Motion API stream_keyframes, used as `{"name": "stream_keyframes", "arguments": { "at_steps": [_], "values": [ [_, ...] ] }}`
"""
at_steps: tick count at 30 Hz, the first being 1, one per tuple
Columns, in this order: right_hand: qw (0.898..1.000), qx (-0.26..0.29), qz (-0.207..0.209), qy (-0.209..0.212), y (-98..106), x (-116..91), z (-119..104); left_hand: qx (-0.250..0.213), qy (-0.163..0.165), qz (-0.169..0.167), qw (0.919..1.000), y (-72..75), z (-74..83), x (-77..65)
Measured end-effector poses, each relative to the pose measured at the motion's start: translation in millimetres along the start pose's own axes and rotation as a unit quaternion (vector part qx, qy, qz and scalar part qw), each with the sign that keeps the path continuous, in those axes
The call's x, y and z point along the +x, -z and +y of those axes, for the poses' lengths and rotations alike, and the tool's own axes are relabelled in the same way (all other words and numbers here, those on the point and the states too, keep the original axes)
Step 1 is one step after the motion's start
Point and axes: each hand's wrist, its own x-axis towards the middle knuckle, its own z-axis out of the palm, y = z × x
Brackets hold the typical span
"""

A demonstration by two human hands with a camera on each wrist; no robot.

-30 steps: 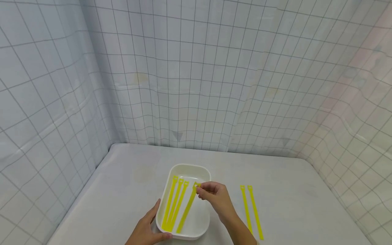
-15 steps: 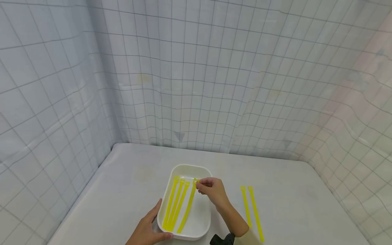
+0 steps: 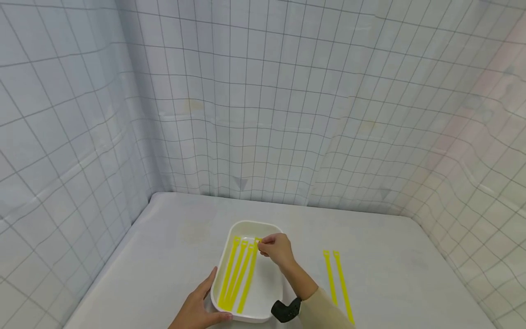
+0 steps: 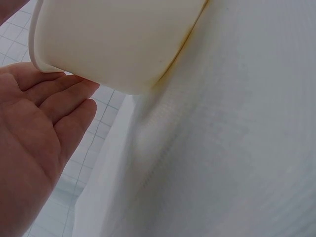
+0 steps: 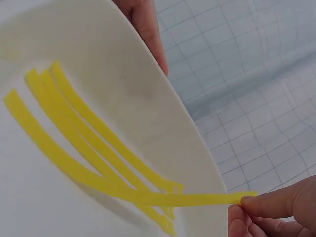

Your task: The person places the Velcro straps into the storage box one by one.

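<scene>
Yellow strap [image 5: 113, 188]: right hand [image 3: 276, 248] pinches it
Table [image 3: 382, 260]: white, checked curtains [image 3: 263, 91] around
Tub [image 3: 265, 292]: three straps [image 3: 236, 274] inside; left hand [image 3: 194, 308] touches, fingers straight

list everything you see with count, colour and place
sheeting: count unclear, white gridded, at back and sides
table: 1, white, below it
tray: 1, white, on the table
loose straps: 3, yellow, lying in the tray's left half
held strap: 1, yellow, over the tray, right of those
table straps: 2, yellow, right of the tray
sleeve: 1, cream, right of the tray
device: 1, black, at the sleeve's cuff
left hand: 1, bare, at the tray's near left corner
right hand: 1, bare, pinching the held strap's end
</scene>
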Motion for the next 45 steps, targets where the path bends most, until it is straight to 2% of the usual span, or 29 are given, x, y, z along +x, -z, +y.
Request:
{"name": "stream_keyframes", "arguments": {
  "at_steps": [9,16,20,31,35,40,45],
  "values": [
    [0.999,-0.037,0.01,-0.015,-10.5,9.9,5.8,-0.003,0.014,0.005,0.9999,-1.6,1.6,-0.2],
    [0.993,-0.117,0.032,0.014,-17.6,13.7,9.7,0.019,-0.015,0.008,0.9997,-1.7,-1.8,1.2],
    [0.989,-0.143,0.04,0.016,-18.1,14.0,9.1,0.02,-0.028,0.011,0.9993,-1.9,-4.4,2.0],
    [0.982,-0.183,0.052,0.019,-14.1,13.4,5.7,0.019,-0.025,0.011,0.9994,-1.7,-3.8,1.5],
    [0.981,-0.184,0.051,0.025,-11.6,13.9,6.3,0.017,-0.007,0.012,0.9997,-1.9,-1.8,1.4],
    [0.986,-0.158,0.038,0.037,-7.6,13.6,5.6,0.015,0.02,0.014,0.9996,-2.8,0.0,2.0],
    [0.991,-0.117,0.016,0.054,1.2,12.0,-0.2,0.013,0.011,0.011,0.9998,-2.6,-0.8,1.8]
  ]
}}
